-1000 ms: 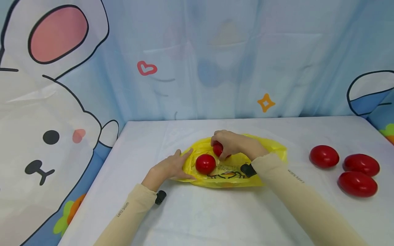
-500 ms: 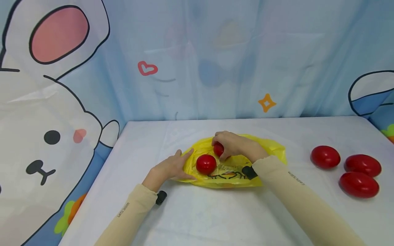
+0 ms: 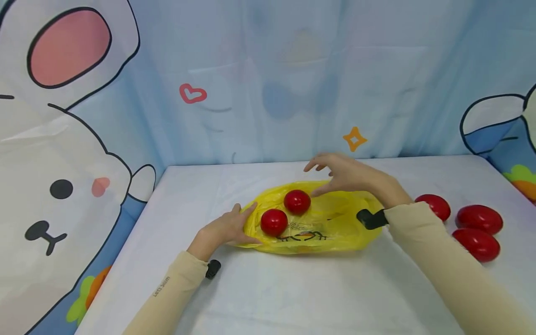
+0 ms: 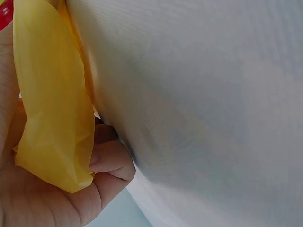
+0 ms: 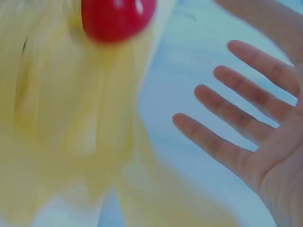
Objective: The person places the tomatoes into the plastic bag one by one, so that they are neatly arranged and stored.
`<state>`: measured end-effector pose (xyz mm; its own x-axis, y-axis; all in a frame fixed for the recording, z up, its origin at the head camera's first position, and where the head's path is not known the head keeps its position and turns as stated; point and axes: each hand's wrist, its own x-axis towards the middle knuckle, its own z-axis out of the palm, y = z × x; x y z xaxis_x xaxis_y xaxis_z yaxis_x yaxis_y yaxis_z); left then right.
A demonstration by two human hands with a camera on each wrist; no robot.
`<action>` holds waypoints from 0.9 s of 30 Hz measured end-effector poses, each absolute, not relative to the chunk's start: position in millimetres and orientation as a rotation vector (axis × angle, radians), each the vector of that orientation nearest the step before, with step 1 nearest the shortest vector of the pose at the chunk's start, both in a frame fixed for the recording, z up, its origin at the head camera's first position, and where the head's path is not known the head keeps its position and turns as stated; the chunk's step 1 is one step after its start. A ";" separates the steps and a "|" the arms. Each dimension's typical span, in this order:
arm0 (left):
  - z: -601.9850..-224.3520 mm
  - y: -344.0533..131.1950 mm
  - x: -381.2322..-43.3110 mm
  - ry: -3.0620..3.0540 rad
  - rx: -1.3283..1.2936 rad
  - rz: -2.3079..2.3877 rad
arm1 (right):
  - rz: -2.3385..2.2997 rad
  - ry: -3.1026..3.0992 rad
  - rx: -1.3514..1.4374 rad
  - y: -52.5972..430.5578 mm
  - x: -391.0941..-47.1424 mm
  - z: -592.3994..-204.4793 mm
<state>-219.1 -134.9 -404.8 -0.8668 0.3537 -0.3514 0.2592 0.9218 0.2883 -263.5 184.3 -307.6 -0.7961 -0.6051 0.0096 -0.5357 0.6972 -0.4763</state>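
A yellow plastic bag lies flat on the white-covered table, with dark printed lines on its front. Two glossy red egg-shaped things, a nearer one and a farther one, rest on the left part of the bag. At the bag's left end is my left hand; the left wrist view shows its curled fingers gripping the bag's edge. My right hand is raised over the bag's back edge, right of the farther red thing, fingers spread and holding nothing.
On the right of the table are several more red egg-shaped things, partly behind my right sleeve. A blue cartoon-printed curtain hangs behind the table.
My right hand has let go of the farther red egg-shaped thing, which stays on the bag, and has moved up and right. My left hand keeps its place. The head view has shifted slightly.
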 end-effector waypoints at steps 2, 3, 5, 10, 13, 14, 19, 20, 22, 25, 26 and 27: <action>-404.0 -135.4 -219.3 2.676 0.443 0.324 | -0.751 2.806 -0.853 207.8 -258.7 -302.7; -403.5 -135.5 -219.8 2.676 0.445 0.320 | -0.767 2.839 -0.802 220.4 -255.9 -302.0; -402.4 -135.4 -220.9 2.678 0.456 0.312 | -0.785 2.902 -0.673 247.9 -249.3 -303.9; -401.0 -136.2 -224.3 2.671 0.455 0.313 | -0.716 2.999 -0.379 320.1 -234.1 -320.9; -401.6 -138.4 -224.5 2.670 0.430 0.310 | -0.669 2.994 -0.300 353.5 -227.8 -332.0; -401.8 -139.4 -224.2 2.671 0.422 0.308 | -0.661 2.989 -0.299 361.8 -226.5 -335.2; -402.9 -143.9 -222.2 2.675 0.422 0.311 | -0.617 2.953 -0.326 385.2 -223.1 -347.4; -403.3 -144.5 -222.0 2.674 0.424 0.315 | -0.610 2.942 -0.328 386.8 -223.4 -349.5; -404.3 -144.9 -221.6 2.672 0.427 0.332 | -0.592 2.925 -0.315 388.1 -224.6 -353.0; -405.8 -144.3 -220.7 2.669 0.439 0.347 | -0.563 2.914 -0.303 387.6 -227.9 -357.5; -406.2 -143.9 -220.4 2.668 0.442 0.352 | -0.547 2.912 -0.304 387.3 -229.1 -359.0; -406.5 -143.5 -220.0 2.666 0.443 0.356 | -0.533 2.907 -0.302 387.2 -229.9 -360.0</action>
